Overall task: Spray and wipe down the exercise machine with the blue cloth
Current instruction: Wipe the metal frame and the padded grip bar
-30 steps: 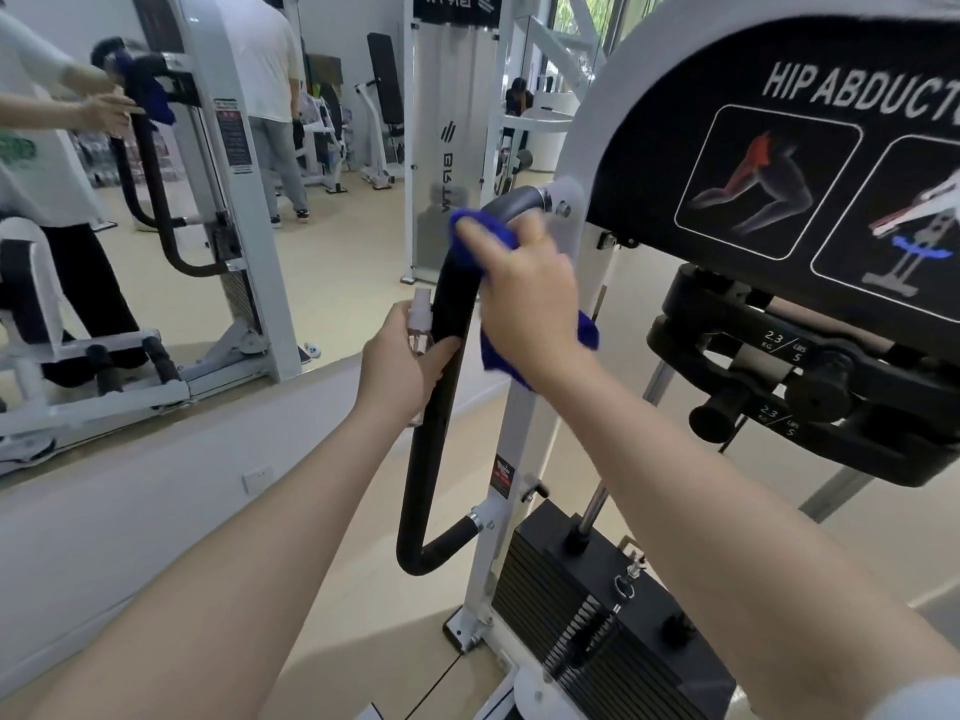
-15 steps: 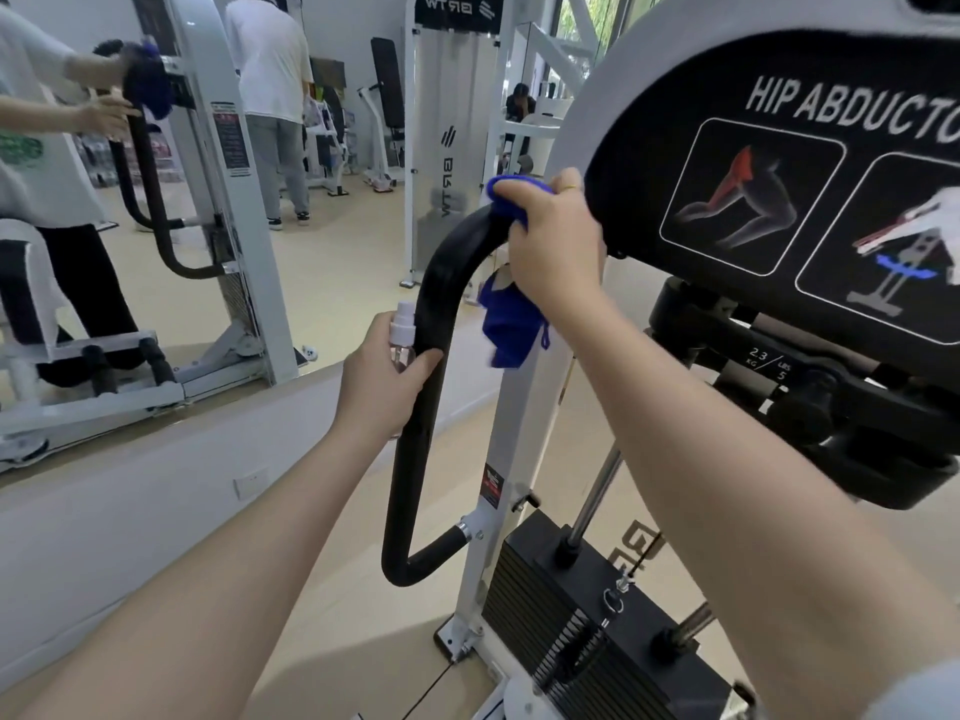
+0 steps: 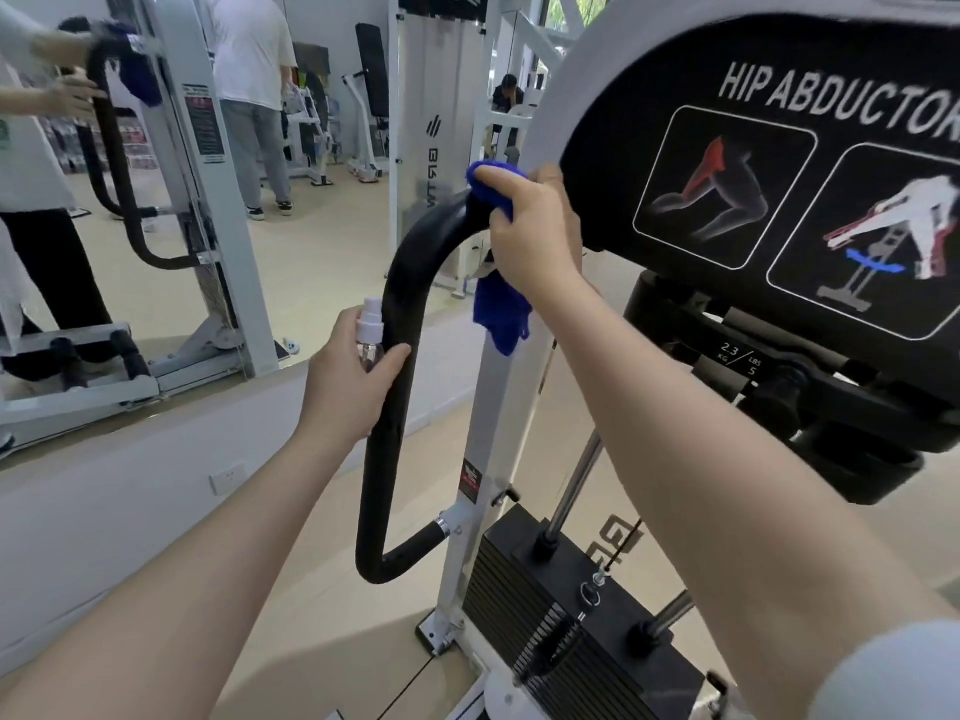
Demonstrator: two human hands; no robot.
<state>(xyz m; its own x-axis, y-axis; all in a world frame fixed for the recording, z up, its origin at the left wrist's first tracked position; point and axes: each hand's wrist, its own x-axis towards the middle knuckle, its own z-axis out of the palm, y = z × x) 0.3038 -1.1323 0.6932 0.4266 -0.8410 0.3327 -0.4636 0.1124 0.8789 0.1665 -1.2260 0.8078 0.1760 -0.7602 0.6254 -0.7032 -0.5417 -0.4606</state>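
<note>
A hip abductor machine fills the right side, with a curved black padded handle [image 3: 402, 283] fixed to its white upright post [image 3: 491, 407]. My right hand [image 3: 535, 226] grips the blue cloth [image 3: 498, 309] around the top bend of the handle, next to the black placard; the loose end of the cloth hangs down beside the post. My left hand [image 3: 353, 379] holds a small clear spray bottle [image 3: 371, 330] with a white nozzle, its thumb resting against the handle's straight part.
The black weight stack [image 3: 571, 615] with its steel guide rods sits low right. A wall mirror [image 3: 156, 200] on the left reflects me, the handle and other people in the gym. A low white ledge [image 3: 156, 485] runs under the mirror.
My right hand has slid the cloth up the handle from its straight part to the top bend by the placard. My left hand stays on the handle with the bottle.
</note>
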